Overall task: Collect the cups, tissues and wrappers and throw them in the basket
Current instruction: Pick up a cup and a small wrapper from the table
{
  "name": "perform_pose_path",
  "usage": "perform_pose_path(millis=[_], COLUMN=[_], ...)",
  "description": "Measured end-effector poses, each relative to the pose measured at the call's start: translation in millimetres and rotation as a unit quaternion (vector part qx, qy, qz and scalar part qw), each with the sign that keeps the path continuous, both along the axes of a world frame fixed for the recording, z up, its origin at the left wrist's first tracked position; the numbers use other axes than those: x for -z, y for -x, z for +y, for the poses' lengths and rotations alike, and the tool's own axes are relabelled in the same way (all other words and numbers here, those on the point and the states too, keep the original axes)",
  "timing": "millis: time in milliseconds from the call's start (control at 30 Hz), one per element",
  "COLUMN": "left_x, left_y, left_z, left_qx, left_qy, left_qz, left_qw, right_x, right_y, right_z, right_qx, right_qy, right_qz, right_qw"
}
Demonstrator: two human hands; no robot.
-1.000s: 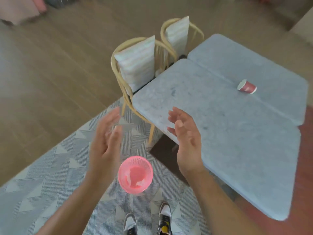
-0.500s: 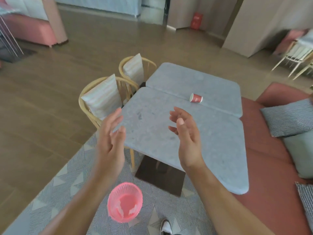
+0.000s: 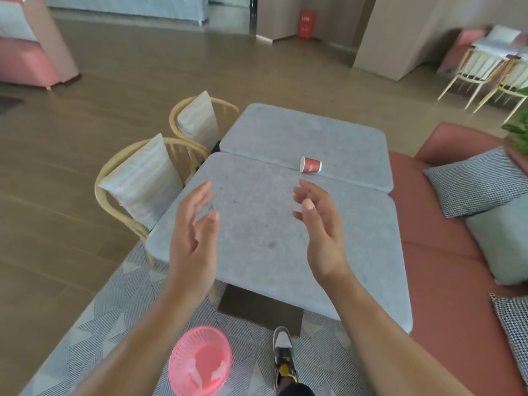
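Observation:
A red paper cup [image 3: 311, 165] lies on its side near the seam of the two grey tables [image 3: 257, 224]. A pink mesh basket [image 3: 200, 361] stands on the patterned rug by my feet, with a few pale scraps inside. My left hand [image 3: 194, 238] and my right hand [image 3: 320, 232] hover over the near table, palms facing each other, fingers spread, holding nothing. The cup is beyond my right hand, a short way from its fingertips.
Two wooden chairs with striped cushions [image 3: 143, 181] stand along the table's left side. A red sofa [image 3: 445, 267] with checked pillows [image 3: 474, 181] runs along the right. My shoe [image 3: 283, 355] is on the rug next to the basket.
The view has lifted and pulled back, so the whole table and sofa show. Both hands stay spread and empty, now over the near table. The basket sits lower in view.

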State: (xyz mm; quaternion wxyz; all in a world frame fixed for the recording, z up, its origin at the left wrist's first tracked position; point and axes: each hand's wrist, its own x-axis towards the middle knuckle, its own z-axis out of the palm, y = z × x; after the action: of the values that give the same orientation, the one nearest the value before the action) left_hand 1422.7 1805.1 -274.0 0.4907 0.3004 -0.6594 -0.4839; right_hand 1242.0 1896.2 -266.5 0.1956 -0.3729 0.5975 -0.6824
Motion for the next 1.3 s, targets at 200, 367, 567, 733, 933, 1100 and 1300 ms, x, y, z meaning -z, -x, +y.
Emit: perform_pose_path(millis=[200, 367, 567, 733, 933, 1100, 1300], left_x=[6.6, 21.4, 56.4, 96.9, 142.5, 166.0, 178.2], left_y=[87.0, 170.8, 260.0, 320.1, 376.7, 390.9, 383.9], left_z=[-52.4, -97.2, -145.9, -185.5, -217.9, -230.9, -238.3], left_qx=[-0.003, -0.005, -0.006, -0.004, 0.005, 0.002, -0.019], left_qy=[-0.018, -0.038, -0.073, -0.091, -0.109, -0.102, -0.125], left_qz=[-0.002, -0.008, -0.01, -0.017, -0.047, -0.067, -0.049], left_qw=[1.0, 0.999, 0.997, 0.996, 0.993, 0.993, 0.991], right_x=[26.9, 52.3, 92.0, 146.6, 225.9, 258.1, 276.6], right_y=[90.2, 171.9, 263.0, 330.2, 406.0, 452.9, 472.4], right_z=[-51.9, -108.9, -166.8, -213.0, -257.9, -303.0, -344.2], right_qx=[0.008, 0.01, 0.021, 0.036, 0.023, -0.05, -0.085], right_qy=[-0.019, -0.049, -0.096, -0.128, -0.255, -0.407, -0.499], right_qz=[0.001, -0.014, -0.021, 0.002, 0.151, 0.276, 0.393], right_qw=[1.0, 0.999, 0.995, 0.991, 0.955, 0.869, 0.768])
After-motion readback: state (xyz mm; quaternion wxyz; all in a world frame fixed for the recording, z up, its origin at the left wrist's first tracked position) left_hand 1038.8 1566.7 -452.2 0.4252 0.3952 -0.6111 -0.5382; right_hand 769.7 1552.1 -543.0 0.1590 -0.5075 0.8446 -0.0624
